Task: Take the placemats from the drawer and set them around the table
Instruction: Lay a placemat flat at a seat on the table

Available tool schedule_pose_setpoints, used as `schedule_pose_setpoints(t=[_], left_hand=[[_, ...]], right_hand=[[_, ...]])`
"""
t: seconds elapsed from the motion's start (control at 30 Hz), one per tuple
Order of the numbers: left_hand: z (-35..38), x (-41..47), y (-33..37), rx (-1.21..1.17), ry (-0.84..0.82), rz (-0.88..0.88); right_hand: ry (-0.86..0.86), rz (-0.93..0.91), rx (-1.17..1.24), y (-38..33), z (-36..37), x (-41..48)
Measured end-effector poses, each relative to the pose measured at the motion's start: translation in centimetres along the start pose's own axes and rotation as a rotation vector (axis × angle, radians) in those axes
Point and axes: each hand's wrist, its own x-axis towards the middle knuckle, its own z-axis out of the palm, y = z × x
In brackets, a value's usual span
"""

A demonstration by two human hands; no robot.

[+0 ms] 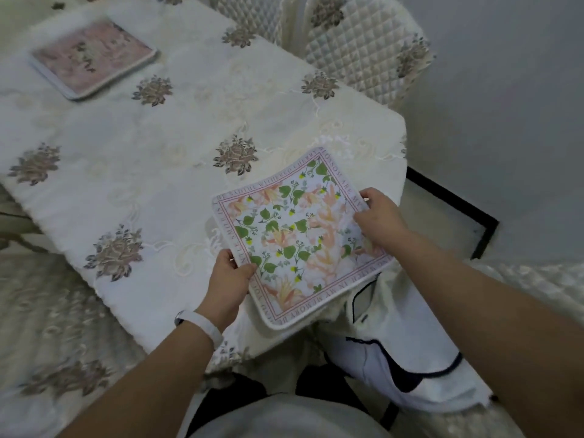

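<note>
A square floral placemat [294,235] with green leaves, peach flowers and a lettered border lies at the near right corner of the table [158,159], part of it past the table's edge. My left hand [229,279] grips its near left corner. My right hand [379,219] holds its right corner, fingers on top. A pink placemat [91,58] lies flat at the far left of the table. The drawer is out of sight.
The table wears a cream cloth with embroidered grey roses. A quilted chair [357,49] stands at the far right side. A white garment with dark trim [401,352] hangs over a chair right below the placemat. Another covered seat [53,343] is at the near left.
</note>
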Motion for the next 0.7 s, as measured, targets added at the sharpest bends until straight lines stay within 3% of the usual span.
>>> schedule_pose_setpoints(t=[0.17, 0.47, 0.7], left_hand=[[2.8, -1.0, -1.4, -0.043, 0.023, -0.06], [5.8, 0.9, -3.4, -0.089, 0.052, -0.109], [6.5, 1.1, -3.9, -0.01, 0.125, -0.105]], right_hand=[[-0.127, -0.091, -0.044, 1.6, -1.5, 3.6], [-0.202, -0.124, -0.131, 2.7, -1.1, 8.4], [-0.05, -0.054, -0.142, 4.2, 0.5, 8.6]])
